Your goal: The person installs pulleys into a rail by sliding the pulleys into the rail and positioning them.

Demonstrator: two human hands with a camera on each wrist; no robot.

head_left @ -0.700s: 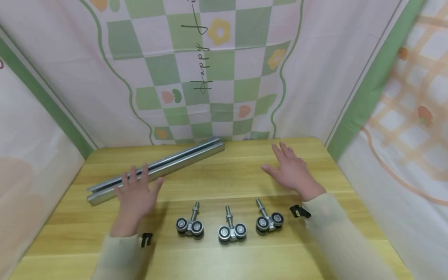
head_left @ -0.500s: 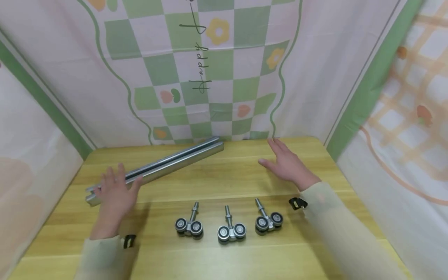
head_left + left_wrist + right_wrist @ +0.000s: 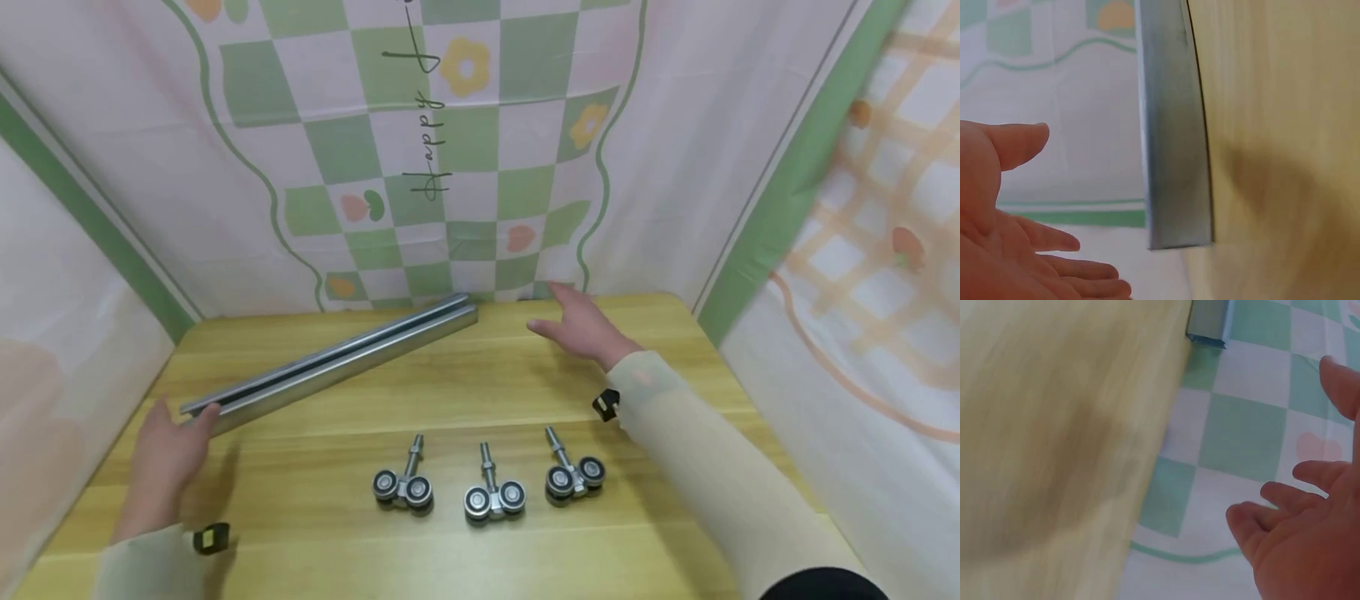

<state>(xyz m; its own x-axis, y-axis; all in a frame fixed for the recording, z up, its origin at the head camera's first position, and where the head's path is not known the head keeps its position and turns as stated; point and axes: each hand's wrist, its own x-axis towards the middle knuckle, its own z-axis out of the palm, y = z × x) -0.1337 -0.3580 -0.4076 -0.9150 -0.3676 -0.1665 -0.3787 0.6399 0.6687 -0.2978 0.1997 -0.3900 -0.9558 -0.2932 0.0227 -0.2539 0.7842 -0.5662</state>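
A long silver metal channel rail (image 3: 337, 360) lies slantwise across the back left of the wooden table, its slot facing up. My left hand (image 3: 167, 450) is at the rail's near left end, thumb overlapping that end in the head view. In the left wrist view its fingers (image 3: 1094, 270) are spread, with a gap between them and the rail (image 3: 1177, 137). To the right of the rail's far end, my right hand (image 3: 585, 329) hovers with thumb and fingers apart. The right wrist view shows this hand (image 3: 1310, 519) holding nothing, the rail's end (image 3: 1208, 325) beyond it.
Three roller trolleys with threaded bolts stand in a row at the front: a left trolley (image 3: 403, 487), a middle trolley (image 3: 493, 498) and a right trolley (image 3: 573, 477). A checked curtain (image 3: 420, 167) hangs behind the wooden table (image 3: 600, 550).
My left hand has moved left and toward me, from over the rail to its near end. The right hand has shifted left, toward the rail's far end. Rail and trolleys stay put.
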